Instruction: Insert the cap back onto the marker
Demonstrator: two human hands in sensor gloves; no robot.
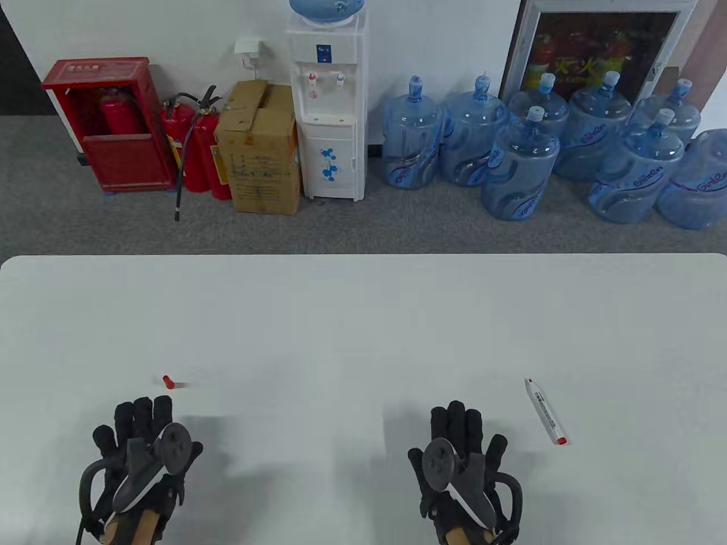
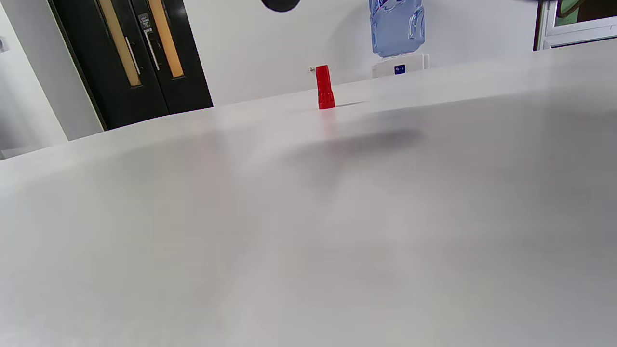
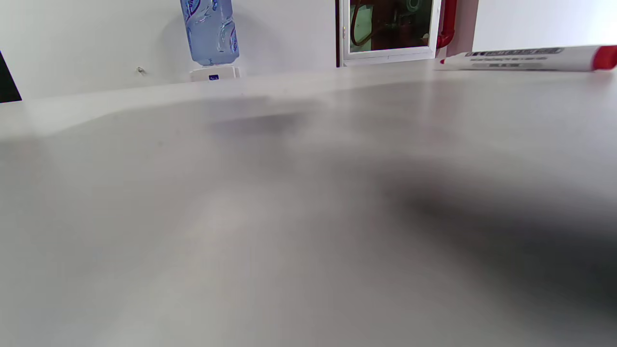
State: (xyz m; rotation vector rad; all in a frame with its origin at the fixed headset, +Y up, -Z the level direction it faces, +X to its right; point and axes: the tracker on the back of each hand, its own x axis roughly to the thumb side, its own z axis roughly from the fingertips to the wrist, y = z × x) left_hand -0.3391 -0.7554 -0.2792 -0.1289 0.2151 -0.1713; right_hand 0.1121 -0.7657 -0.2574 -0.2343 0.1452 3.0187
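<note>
A red marker cap (image 1: 167,382) stands upright on the white table (image 1: 363,318), just beyond my left hand (image 1: 136,431); it also shows in the left wrist view (image 2: 325,87). A white marker (image 1: 546,412) with a red tip and a red end lies flat to the right of my right hand (image 1: 460,437); it also shows in the right wrist view (image 3: 525,58). Both hands rest flat on the table with fingers stretched forward, holding nothing.
The table's far edge (image 1: 363,256) runs across the middle of the table view. Beyond it on the floor stand a water dispenser (image 1: 328,102), several water bottles, a cardboard box (image 1: 261,147) and fire extinguishers (image 1: 196,147).
</note>
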